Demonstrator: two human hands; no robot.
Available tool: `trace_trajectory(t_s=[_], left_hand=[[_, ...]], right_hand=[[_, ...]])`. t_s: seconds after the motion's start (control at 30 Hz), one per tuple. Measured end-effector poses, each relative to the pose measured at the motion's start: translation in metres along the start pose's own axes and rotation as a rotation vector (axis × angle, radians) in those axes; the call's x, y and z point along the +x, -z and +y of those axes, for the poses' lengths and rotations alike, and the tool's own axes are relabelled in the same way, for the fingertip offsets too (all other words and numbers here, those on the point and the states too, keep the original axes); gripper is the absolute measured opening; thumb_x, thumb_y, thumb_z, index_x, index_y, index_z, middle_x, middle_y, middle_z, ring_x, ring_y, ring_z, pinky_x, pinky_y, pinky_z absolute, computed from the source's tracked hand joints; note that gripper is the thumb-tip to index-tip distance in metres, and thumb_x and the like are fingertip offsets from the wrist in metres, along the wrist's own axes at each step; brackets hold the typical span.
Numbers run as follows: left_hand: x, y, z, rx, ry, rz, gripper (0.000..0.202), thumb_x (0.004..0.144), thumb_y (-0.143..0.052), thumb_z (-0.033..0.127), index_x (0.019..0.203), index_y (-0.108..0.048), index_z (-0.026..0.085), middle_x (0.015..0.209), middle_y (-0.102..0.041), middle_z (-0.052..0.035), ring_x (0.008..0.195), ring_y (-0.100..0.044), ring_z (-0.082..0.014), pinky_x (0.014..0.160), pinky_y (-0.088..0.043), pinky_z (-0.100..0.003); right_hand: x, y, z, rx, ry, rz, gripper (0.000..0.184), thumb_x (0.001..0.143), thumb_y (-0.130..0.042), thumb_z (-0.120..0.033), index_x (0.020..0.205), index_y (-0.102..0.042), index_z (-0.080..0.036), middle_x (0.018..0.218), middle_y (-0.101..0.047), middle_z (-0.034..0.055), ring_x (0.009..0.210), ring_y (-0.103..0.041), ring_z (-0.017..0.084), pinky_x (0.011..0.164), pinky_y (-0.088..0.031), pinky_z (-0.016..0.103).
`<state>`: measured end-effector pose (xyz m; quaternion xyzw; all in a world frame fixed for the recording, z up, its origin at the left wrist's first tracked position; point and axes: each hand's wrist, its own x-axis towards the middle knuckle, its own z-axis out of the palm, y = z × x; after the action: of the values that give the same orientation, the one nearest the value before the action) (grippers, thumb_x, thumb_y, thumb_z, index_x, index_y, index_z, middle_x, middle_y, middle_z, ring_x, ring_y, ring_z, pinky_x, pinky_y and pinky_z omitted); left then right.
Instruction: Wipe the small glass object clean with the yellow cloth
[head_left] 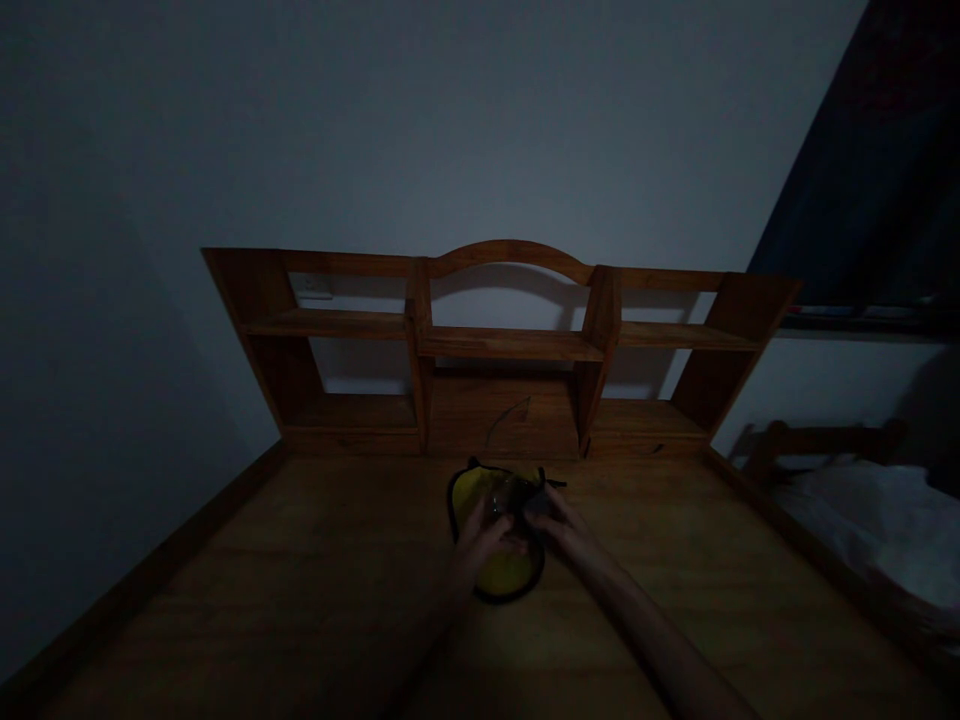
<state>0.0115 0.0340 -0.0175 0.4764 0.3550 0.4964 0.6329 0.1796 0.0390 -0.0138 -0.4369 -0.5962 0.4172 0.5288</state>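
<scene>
A flat yellow piece with black edging [506,578], maybe a pouch or cloth, lies on the wooden desktop [337,560]. Over it, my left hand [480,535] is closed around a small, clear, shiny object [508,492] that looks like glass or plastic. From the right, my right hand [559,525] grips a small dark object [535,500] right beside the clear one. Whether the two pieces are joined I cannot tell in this dim light. Black ends, like cords or straps, stick out at the yellow piece's upper edge.
A wooden shelf unit [510,345] with several compartments runs along the back of the desktop against a pale wall [450,130]. Raised wooden edges border the left and right sides. Beyond the right edge lies a whitish bundle [877,520], below a dark curtain or window [870,180].
</scene>
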Motion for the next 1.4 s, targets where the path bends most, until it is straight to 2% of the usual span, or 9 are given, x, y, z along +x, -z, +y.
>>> trace_trajectory(t_s=[0.1, 0.2, 0.33, 0.5, 0.63, 0.77, 0.93, 1.17, 1.4], left_hand=[[0.0, -0.002, -0.009, -0.016, -0.055, -0.053, 0.073, 0.066, -0.072, 0.039, 0.127, -0.036, 0.021, 0.127, -0.052, -0.0117, 0.109, -0.057, -0.0271, 0.084, -0.053, -0.04], [-0.003, -0.005, -0.013, 0.068, -0.065, -0.045, 0.079, 0.066, -0.073, 0.036, 0.131, -0.031, 0.022, 0.129, -0.05, -0.0106, 0.116, -0.051, -0.0256, 0.088, -0.051, -0.038], [-0.011, -0.01, 0.002, 0.288, -0.098, -0.051, 0.063, 0.073, -0.066, 0.041, 0.126, -0.041, 0.02, 0.11, -0.063, -0.0077, 0.096, -0.062, -0.0229, 0.075, -0.055, -0.034], [-0.017, -0.014, 0.024, 0.539, -0.175, 0.063, 0.042, 0.071, -0.066, 0.043, 0.104, -0.059, 0.02, 0.089, -0.068, -0.0022, 0.076, -0.065, -0.0177, 0.059, -0.054, -0.023], [-0.018, -0.014, 0.023, 0.589, -0.107, 0.144, 0.04, 0.074, -0.059, 0.052, 0.098, -0.06, 0.02, 0.072, -0.065, 0.0011, 0.047, -0.059, -0.0112, 0.034, -0.041, -0.017], [-0.015, -0.014, 0.014, 0.563, -0.095, 0.146, 0.043, 0.079, -0.051, 0.057, 0.099, -0.057, 0.02, 0.064, -0.061, 0.0042, 0.032, -0.049, -0.0077, 0.027, -0.034, -0.016], [-0.012, -0.016, 0.011, 0.381, -0.06, 0.112, 0.049, 0.08, -0.049, 0.058, 0.107, -0.051, 0.018, 0.074, -0.065, 0.0008, 0.034, -0.055, -0.0091, 0.031, -0.042, -0.018], [-0.01, -0.014, 0.013, -0.003, 0.053, 0.129, 0.062, 0.077, -0.059, 0.054, 0.126, -0.04, 0.021, 0.104, -0.065, -0.0078, 0.055, -0.068, -0.0172, 0.055, -0.057, -0.03], [-0.003, -0.007, 0.002, -0.199, 0.066, 0.185, 0.076, 0.074, -0.064, 0.052, 0.135, -0.03, 0.022, 0.117, -0.059, -0.0138, 0.061, -0.069, -0.0204, 0.059, -0.058, -0.034]], right_hand=[[0.001, 0.004, 0.009, 0.036, -0.051, -0.007, 0.053, 0.068, -0.066, -0.024, 0.119, -0.056, -0.021, 0.113, -0.066, 0.0076, 0.102, -0.062, 0.024, 0.09, -0.048, 0.042], [0.0, 0.004, 0.01, -0.02, 0.031, 0.007, 0.049, 0.068, -0.061, -0.019, 0.117, -0.058, -0.02, 0.115, -0.064, 0.0072, 0.107, -0.059, 0.024, 0.094, -0.045, 0.041], [-0.002, 0.0, 0.003, -0.075, 0.122, -0.015, 0.043, 0.074, -0.056, -0.019, 0.117, -0.057, -0.019, 0.117, -0.063, 0.0076, 0.109, -0.058, 0.025, 0.096, -0.043, 0.043], [-0.007, -0.003, 0.002, -0.268, 0.15, -0.041, 0.032, 0.081, -0.05, -0.019, 0.112, -0.06, -0.019, 0.106, -0.068, 0.0072, 0.095, -0.064, 0.022, 0.085, -0.05, 0.036], [-0.01, -0.003, 0.004, -0.404, 0.159, -0.011, 0.028, 0.083, -0.049, -0.021, 0.108, -0.062, -0.02, 0.101, -0.069, 0.007, 0.089, -0.065, 0.023, 0.078, -0.051, 0.033], [-0.01, -0.001, -0.003, -0.446, 0.146, 0.049, 0.024, 0.081, -0.054, -0.023, 0.103, -0.064, -0.019, 0.094, -0.07, 0.0069, 0.082, -0.065, 0.023, 0.074, -0.05, 0.032], [-0.005, -0.001, -0.012, -0.211, 0.095, 0.063, 0.02, 0.08, -0.058, -0.028, 0.094, -0.066, -0.017, 0.084, -0.07, 0.0032, 0.076, -0.063, 0.02, 0.068, -0.05, 0.028], [0.007, -0.001, -0.004, 0.5, -0.213, 0.058, 0.025, 0.07, -0.073, -0.031, 0.09, -0.069, -0.018, 0.088, -0.072, 0.0021, 0.078, -0.065, 0.017, 0.074, -0.049, 0.026], [0.002, 0.004, -0.017, 0.664, -0.248, -0.047, 0.021, 0.068, -0.076, -0.024, 0.088, -0.071, -0.019, 0.092, -0.072, 0.0023, 0.086, -0.064, 0.015, 0.083, -0.047, 0.025]])
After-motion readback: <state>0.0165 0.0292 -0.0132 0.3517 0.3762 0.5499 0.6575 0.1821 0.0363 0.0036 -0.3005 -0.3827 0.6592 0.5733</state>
